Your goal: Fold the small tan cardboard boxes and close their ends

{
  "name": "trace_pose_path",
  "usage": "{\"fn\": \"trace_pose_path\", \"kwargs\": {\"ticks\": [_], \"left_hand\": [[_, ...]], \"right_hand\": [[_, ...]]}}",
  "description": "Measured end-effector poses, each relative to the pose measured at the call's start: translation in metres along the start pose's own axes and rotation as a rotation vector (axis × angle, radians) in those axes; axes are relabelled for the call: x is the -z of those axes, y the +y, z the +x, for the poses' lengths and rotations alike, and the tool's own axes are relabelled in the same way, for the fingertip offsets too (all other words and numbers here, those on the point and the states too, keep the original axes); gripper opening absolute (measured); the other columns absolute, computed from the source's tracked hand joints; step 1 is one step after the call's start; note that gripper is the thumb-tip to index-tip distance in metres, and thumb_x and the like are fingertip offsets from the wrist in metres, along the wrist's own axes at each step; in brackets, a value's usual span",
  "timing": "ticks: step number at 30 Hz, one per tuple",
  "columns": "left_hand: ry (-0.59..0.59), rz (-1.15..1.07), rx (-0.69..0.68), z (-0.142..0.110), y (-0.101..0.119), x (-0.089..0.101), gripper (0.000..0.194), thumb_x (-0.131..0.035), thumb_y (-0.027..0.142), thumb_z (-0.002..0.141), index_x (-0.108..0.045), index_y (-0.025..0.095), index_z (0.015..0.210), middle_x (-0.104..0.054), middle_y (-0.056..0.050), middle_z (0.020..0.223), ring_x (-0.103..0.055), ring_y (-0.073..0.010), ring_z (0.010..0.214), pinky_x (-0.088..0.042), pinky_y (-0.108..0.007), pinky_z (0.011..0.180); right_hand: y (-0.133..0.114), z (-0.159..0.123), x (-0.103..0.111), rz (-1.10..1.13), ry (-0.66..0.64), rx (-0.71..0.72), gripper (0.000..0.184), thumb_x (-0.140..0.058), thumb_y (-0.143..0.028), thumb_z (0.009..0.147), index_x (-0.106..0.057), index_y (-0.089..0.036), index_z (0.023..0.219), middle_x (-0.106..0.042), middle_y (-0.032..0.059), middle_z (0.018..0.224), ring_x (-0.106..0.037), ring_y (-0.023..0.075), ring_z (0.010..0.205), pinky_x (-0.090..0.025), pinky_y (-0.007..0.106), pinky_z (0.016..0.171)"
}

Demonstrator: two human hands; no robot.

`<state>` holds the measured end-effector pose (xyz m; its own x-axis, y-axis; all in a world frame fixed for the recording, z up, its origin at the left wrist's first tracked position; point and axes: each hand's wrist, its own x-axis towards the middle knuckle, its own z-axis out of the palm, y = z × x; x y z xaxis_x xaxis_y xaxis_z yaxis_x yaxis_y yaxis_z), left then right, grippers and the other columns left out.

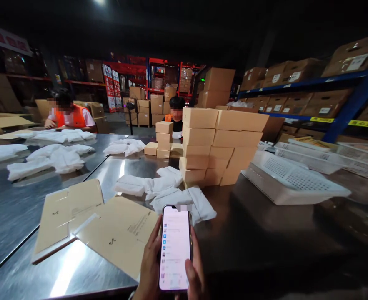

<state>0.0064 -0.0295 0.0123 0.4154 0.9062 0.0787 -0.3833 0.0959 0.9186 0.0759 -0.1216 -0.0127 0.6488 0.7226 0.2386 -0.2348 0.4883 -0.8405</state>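
Observation:
A smartphone point(175, 246) with a lit screen showing a list is held upright between both my hands, above the table's front edge. My left hand point(150, 266) wraps the phone's left side. My right hand point(196, 266) grips its right side, with the thumb over the lower screen. Just beyond the phone lie several white soft packages point(171, 196). To the left, a flat tan cardboard mailer point(121, 229) with a black logo and printed text lies beside a second tan mailer point(54, 221).
Stacked cardboard boxes point(199, 141) rise on the metal table point(108, 175). A white perforated basket point(293, 179) stands right. More white packages point(55, 158) lie left. Two people sit across, one in an orange vest point(69, 116). Loaded shelves point(296, 83) line the right.

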Motion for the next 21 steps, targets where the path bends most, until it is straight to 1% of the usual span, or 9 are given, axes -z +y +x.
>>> {"fn": "trace_pose_path", "kwargs": {"ticks": [4, 7, 9, 11, 13, 14, 17, 19, 21], "left_hand": [[-0.001, 0.025, 0.045, 0.0, 0.004, -0.003, 0.058, -0.075, 0.045, 0.08, -0.07, 0.025, 0.134, -0.059, -0.006, 0.155, -0.053, -0.0371, 0.143, -0.051, -0.041, 0.113], [0.038, 0.054, 0.092, -0.001, 0.01, -0.006, 0.062, -0.068, 0.051, 0.084, -0.067, 0.022, 0.139, -0.056, -0.008, 0.157, -0.043, -0.0367, 0.15, -0.039, -0.049, 0.123], [0.026, 0.079, 0.093, -0.002, 0.012, -0.007, 0.062, -0.065, 0.053, 0.086, -0.066, 0.022, 0.139, -0.057, -0.008, 0.156, -0.04, -0.0352, 0.152, -0.031, -0.051, 0.127], [0.007, 0.088, 0.088, -0.004, 0.011, -0.007, 0.062, -0.066, 0.057, 0.085, -0.068, 0.023, 0.137, -0.061, -0.009, 0.152, -0.045, -0.0358, 0.149, -0.035, -0.05, 0.125], [0.002, 0.081, 0.082, -0.006, 0.009, -0.006, 0.067, -0.069, 0.062, 0.081, -0.07, 0.022, 0.134, -0.065, -0.011, 0.147, -0.052, -0.0378, 0.144, -0.043, -0.049, 0.121], [0.001, 0.078, 0.076, -0.007, 0.007, -0.005, 0.07, -0.071, 0.065, 0.078, -0.072, 0.021, 0.132, -0.066, -0.011, 0.146, -0.053, -0.0384, 0.142, -0.044, -0.049, 0.12], [-0.023, 0.097, 0.067, -0.008, 0.004, -0.002, 0.073, -0.074, 0.07, 0.073, -0.075, 0.022, 0.128, -0.066, -0.011, 0.146, -0.052, -0.0383, 0.143, -0.037, -0.049, 0.124], [-0.046, 0.119, 0.065, -0.009, 0.002, 0.0, 0.071, -0.073, 0.07, 0.075, -0.074, 0.023, 0.128, -0.067, -0.01, 0.145, -0.053, -0.0371, 0.143, -0.037, -0.048, 0.124], [-0.062, 0.109, 0.054, -0.011, 0.002, 0.0, 0.069, -0.074, 0.07, 0.075, -0.075, 0.024, 0.127, -0.071, -0.009, 0.141, -0.059, -0.0353, 0.137, -0.047, -0.044, 0.116]], "right_hand": [[-0.001, -0.001, -0.003, 0.023, 0.02, -0.003, 0.083, -0.061, -0.068, 0.09, -0.039, -0.024, 0.157, -0.052, 0.0127, 0.158, -0.039, 0.034, 0.151, -0.043, 0.05, 0.119], [-0.001, -0.003, -0.005, 0.027, 0.025, -0.009, 0.084, -0.062, -0.069, 0.088, -0.037, -0.027, 0.157, -0.046, 0.0109, 0.162, -0.044, 0.0345, 0.149, -0.049, 0.05, 0.114], [0.0, -0.004, -0.007, 0.038, 0.03, -0.015, 0.084, -0.061, -0.069, 0.088, -0.033, -0.031, 0.158, -0.044, 0.0088, 0.164, -0.046, 0.0339, 0.148, -0.052, 0.05, 0.11], [0.003, -0.007, -0.009, 0.068, 0.051, -0.002, 0.087, -0.062, -0.069, 0.088, -0.028, -0.032, 0.159, -0.045, 0.0099, 0.162, -0.048, 0.0344, 0.145, -0.053, 0.051, 0.107], [0.006, -0.009, -0.011, 0.104, 0.079, 0.023, 0.093, -0.064, -0.069, 0.086, -0.022, -0.03, 0.16, -0.05, 0.0136, 0.158, -0.051, 0.0355, 0.143, -0.053, 0.052, 0.107], [0.007, -0.011, -0.012, 0.118, 0.094, 0.037, 0.095, -0.065, -0.068, 0.086, -0.02, -0.028, 0.16, -0.051, 0.0153, 0.157, -0.053, 0.0362, 0.142, -0.053, 0.052, 0.107], [0.008, -0.015, -0.015, 0.12, 0.133, 0.058, 0.097, -0.064, -0.067, 0.087, -0.015, -0.027, 0.161, -0.051, 0.0168, 0.157, -0.052, 0.0372, 0.142, -0.054, 0.053, 0.106], [0.007, -0.018, -0.014, 0.113, 0.141, 0.058, 0.099, -0.064, -0.068, 0.086, -0.015, -0.027, 0.161, -0.05, 0.0168, 0.158, -0.05, 0.038, 0.144, -0.053, 0.054, 0.106], [0.006, -0.02, -0.011, 0.099, 0.139, 0.046, 0.099, -0.064, -0.068, 0.086, -0.016, -0.026, 0.161, -0.051, 0.0172, 0.157, -0.049, 0.0385, 0.144, -0.053, 0.054, 0.107]]}}
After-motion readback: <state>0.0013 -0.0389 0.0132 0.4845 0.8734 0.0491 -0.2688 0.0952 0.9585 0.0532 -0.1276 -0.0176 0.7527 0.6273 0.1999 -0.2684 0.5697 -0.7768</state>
